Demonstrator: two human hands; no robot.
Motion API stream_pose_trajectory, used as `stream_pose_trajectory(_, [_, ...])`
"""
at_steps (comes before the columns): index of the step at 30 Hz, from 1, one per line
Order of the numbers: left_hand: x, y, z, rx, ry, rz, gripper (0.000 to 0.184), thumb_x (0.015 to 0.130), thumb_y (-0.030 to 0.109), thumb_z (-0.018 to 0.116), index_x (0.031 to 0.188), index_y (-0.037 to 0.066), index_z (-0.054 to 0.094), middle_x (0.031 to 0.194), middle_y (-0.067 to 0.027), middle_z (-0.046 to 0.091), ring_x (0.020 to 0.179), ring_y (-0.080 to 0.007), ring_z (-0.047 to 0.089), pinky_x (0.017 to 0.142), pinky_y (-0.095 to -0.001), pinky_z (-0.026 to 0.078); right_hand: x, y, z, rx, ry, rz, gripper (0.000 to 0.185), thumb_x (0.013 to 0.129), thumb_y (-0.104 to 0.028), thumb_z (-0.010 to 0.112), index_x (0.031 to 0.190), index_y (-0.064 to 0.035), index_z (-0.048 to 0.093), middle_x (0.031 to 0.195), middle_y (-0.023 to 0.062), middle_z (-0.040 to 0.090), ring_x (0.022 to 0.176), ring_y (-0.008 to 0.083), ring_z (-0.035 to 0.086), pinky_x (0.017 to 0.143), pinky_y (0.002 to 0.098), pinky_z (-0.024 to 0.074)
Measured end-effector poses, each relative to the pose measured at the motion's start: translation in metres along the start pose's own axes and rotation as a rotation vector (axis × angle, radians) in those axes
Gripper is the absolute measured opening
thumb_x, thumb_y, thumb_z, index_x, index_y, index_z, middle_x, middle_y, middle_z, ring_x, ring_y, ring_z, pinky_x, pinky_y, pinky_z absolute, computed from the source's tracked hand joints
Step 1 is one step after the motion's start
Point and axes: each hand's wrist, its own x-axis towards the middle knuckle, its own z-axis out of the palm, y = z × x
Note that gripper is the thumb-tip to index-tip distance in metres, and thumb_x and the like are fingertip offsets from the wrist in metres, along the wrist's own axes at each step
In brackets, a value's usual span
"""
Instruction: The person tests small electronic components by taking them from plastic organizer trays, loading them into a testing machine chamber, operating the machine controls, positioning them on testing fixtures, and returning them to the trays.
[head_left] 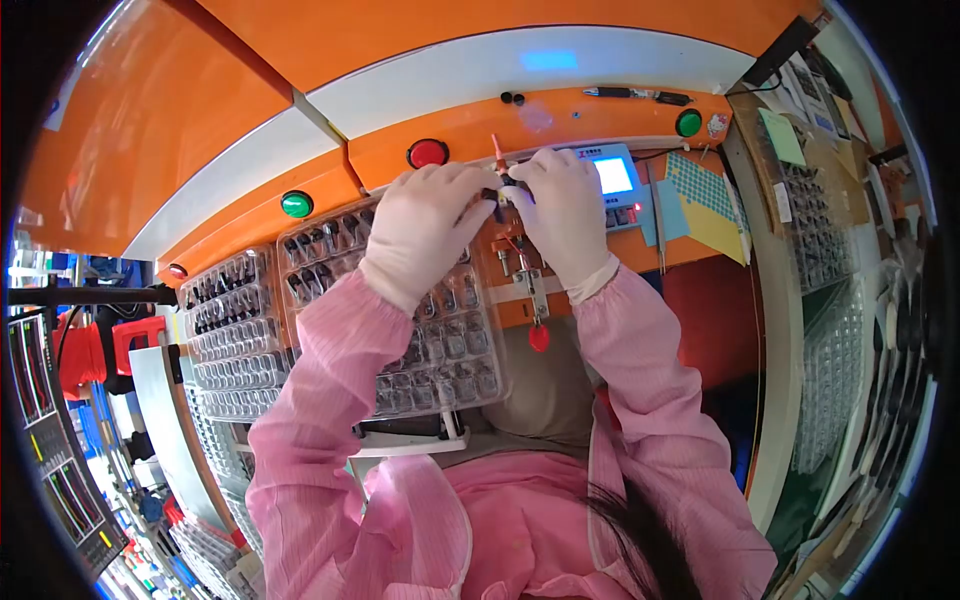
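My left hand, in a white glove, is closed with its fingertips pinched on a small black part. My right hand, gloved too, meets it from the other side, thumb and finger closed at the same part. The fingers hide most of the part, so its exact kind cannot be told. Just beyond the fingertips stands an orange-red tip. Below the hands is a metal toggle clamp with a red handle.
Clear plastic trays with black parts lie at left, partly under my left forearm. A blue instrument with a lit screen is at right. A red button, green buttons and pens are along the orange panel. Tweezers lie at right.
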Motion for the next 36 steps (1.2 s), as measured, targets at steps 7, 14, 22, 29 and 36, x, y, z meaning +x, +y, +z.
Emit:
stream_pose_trajectory(7, [0.017, -0.016, 0.036, 0.223, 0.023, 0.177, 0.013, 0.079, 0.018, 0.065, 0.091, 0.013, 0.063, 0.084, -0.0038, 0.059, 0.081, -0.0236, 0.059, 0.071, -0.0366, 0.048, -0.020, 0.016, -0.043, 0.249, 0.267, 0.211, 0.021, 0.069, 0.000, 0.075, 0.087, -0.0043, 0.065, 0.087, 0.0063, 0.061, 0.080, 0.0209, 0.059, 0.074, 0.0324, 0.0470])
stream_pose_trajectory(14, [0.024, -0.015, 0.042, 0.311, 0.033, 0.167, 0.008, 0.078, 0.018, 0.066, 0.085, 0.013, 0.064, 0.083, -0.0028, 0.057, 0.080, -0.0228, 0.059, 0.070, -0.0366, 0.048, -0.052, -0.013, -0.082, 0.722, 0.163, 0.320, 0.024, 0.070, 0.011, 0.066, 0.091, 0.0006, 0.061, 0.089, 0.0081, 0.060, 0.084, 0.0169, 0.059, 0.076, 0.0285, 0.0471])
stream_pose_trajectory(22, [0.022, -0.015, 0.041, 0.257, -0.057, 0.040, 0.015, 0.079, 0.023, 0.066, 0.091, 0.016, 0.069, 0.084, -0.0022, 0.061, 0.086, -0.0235, 0.059, 0.074, -0.0381, 0.049, -0.091, -0.084, -0.070, 1.276, -0.153, 0.532, 0.023, 0.076, 0.012, 0.055, 0.096, 0.0011, 0.056, 0.085, 0.0067, 0.055, 0.066, 0.0109, 0.053, 0.061, 0.0238, 0.0452])
stream_pose_trajectory(29, [0.017, -0.014, 0.042, 0.216, -0.041, 0.023, 0.018, 0.078, 0.026, 0.066, 0.092, 0.016, 0.071, 0.084, -0.0028, 0.065, 0.089, -0.0232, 0.060, 0.078, -0.0378, 0.049, -0.046, -0.065, -0.048, 1.443, 0.140, 0.849, 0.014, 0.091, -0.004, 0.046, 0.103, -0.0022, 0.054, 0.070, -0.0012, 0.045, 0.049, 0.0046, 0.035, 0.046, 0.0192, 0.0269])
stream_pose_trajectory(36, [0.009, -0.019, 0.047, 0.157, 0.038, 0.001, 0.021, 0.077, 0.026, 0.067, 0.095, 0.016, 0.071, 0.085, -0.0033, 0.066, 0.090, -0.0239, 0.061, 0.080, -0.0374, 0.050, -0.048, -0.062, -0.035, 1.580, 0.133, 0.814, 0.019, 0.095, -0.014, 0.045, 0.107, -0.0039, 0.055, 0.064, -0.0042, 0.038, 0.049, 0.0019, 0.027, 0.045, 0.0181, 0.0187])
